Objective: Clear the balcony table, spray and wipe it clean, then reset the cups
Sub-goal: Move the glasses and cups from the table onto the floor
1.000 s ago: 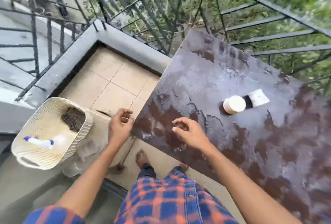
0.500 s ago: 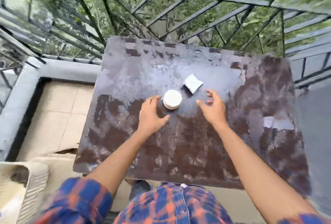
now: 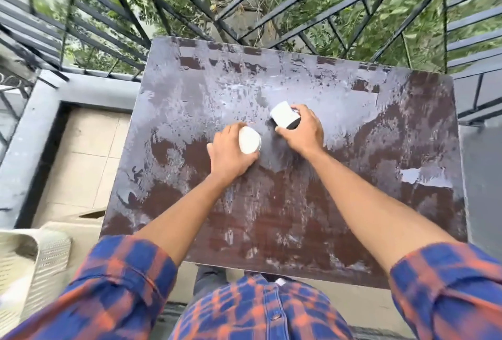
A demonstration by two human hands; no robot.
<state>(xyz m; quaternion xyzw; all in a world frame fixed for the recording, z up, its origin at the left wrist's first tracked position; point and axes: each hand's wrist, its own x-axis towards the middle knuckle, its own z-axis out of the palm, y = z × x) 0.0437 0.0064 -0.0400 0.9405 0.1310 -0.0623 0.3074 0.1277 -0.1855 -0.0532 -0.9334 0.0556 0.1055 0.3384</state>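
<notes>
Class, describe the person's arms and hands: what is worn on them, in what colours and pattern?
A blue and orange checked shirt: the left sleeve and right sleeve end in cuffs near the elbows, forearms bare. The left hand and right hand wear no visible gloves, rings or watch.

A shirt (image 3: 260, 309) checked in blue and orange, with a buttoned front. Its left sleeve (image 3: 122, 280) and right sleeve (image 3: 448, 290) end in thick cuffs well behind the left hand (image 3: 231, 156) and right hand (image 3: 305, 134), leaving 2 bare forearms. Dark grey trousers (image 3: 207, 282) show below the hem.
</notes>
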